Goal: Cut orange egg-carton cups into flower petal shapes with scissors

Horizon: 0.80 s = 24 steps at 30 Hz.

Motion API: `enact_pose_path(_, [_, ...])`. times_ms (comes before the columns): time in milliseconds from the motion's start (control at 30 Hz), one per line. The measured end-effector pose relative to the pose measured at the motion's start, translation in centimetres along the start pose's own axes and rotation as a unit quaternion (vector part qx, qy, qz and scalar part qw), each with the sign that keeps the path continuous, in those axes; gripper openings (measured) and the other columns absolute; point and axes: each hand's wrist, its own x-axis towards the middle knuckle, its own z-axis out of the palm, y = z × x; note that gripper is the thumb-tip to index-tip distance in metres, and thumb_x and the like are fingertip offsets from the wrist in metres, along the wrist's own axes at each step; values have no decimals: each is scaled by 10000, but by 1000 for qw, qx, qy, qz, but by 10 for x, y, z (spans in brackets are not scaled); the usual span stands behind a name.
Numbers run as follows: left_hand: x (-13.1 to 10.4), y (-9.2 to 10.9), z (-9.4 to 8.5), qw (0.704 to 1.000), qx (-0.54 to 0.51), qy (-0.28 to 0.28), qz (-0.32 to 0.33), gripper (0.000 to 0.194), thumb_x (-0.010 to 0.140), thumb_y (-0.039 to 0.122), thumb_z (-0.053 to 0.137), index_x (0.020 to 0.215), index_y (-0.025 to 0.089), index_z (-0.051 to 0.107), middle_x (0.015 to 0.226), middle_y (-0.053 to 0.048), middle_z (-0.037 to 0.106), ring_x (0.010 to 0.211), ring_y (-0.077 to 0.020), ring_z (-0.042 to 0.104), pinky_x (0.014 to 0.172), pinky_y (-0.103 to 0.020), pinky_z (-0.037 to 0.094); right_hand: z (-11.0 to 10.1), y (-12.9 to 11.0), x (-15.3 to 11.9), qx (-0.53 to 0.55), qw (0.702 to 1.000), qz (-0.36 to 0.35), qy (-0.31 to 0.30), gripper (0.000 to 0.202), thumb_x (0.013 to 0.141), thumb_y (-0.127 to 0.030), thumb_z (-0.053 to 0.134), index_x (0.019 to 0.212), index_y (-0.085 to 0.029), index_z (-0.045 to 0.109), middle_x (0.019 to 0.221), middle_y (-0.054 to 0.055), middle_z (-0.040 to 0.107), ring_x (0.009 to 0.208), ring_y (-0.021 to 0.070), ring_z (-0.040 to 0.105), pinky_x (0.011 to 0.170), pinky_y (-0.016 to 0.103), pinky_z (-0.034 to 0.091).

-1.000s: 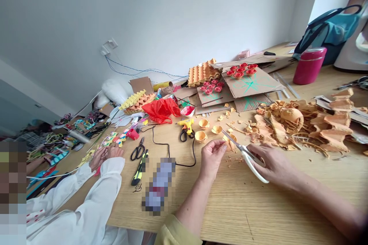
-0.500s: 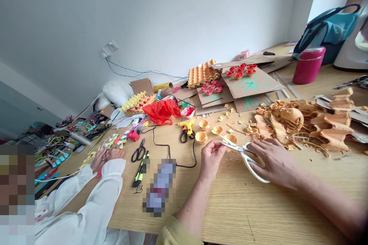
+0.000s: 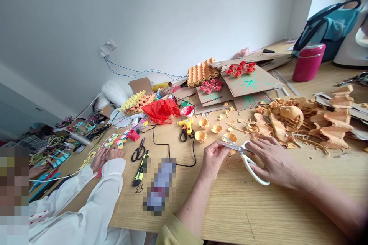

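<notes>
My right hand [image 3: 271, 162] has its fingers through the white handles of a pair of scissors [image 3: 255, 173], whose blades are spread apart and point left. The blade tips reach the fingertips of my left hand [image 3: 214, 159], which are pinched together. Whatever sits between those left fingers is too small or too hidden to name. Just beyond the blades stands an orange egg-carton cup [image 3: 230, 137]. Other trimmed cups, such as one at the front left [image 3: 200, 136], stand close by. Small orange scraps lie beneath the blades.
Torn egg-carton pieces [image 3: 330, 128] heap up at right. A yellow glue gun [image 3: 186, 123], black scissors [image 3: 138, 152] and a utility knife [image 3: 140, 170] lie left. Cardboard with red paper-pulp flowers [image 3: 238, 73] is behind. A co-worker's hands [image 3: 115, 153] are at far left.
My left hand has shifted very slightly to the right, and the angle of the scissor blades differs a little. The rest looks the same.
</notes>
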Motion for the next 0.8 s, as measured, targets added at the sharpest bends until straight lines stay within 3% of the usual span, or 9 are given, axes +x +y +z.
enact_pose_path(300, [0, -1, -2, 1000, -5, -24, 9, 206, 743, 356, 784, 809, 170, 727, 810, -31, 714, 826, -169, 631, 865, -306, 459, -1, -1, -1, -4, 1000, -15, 1, 261, 915, -450, 519, 1003, -211, 578, 952, 94, 674, 900, 275, 638, 956, 504, 372])
enact_pose_path(800, [-3, 4, -3, 999, -10, -49, 14, 199, 774, 359, 757, 832, 169, 735, 867, -41, 712, 879, -180, 632, 891, -309, 448, -8, -6, 1, 33, 999, -28, -7, 209, 926, -416, 510, 851, -223, 537, 771, 40, 620, 755, 242, 608, 890, 479, 381])
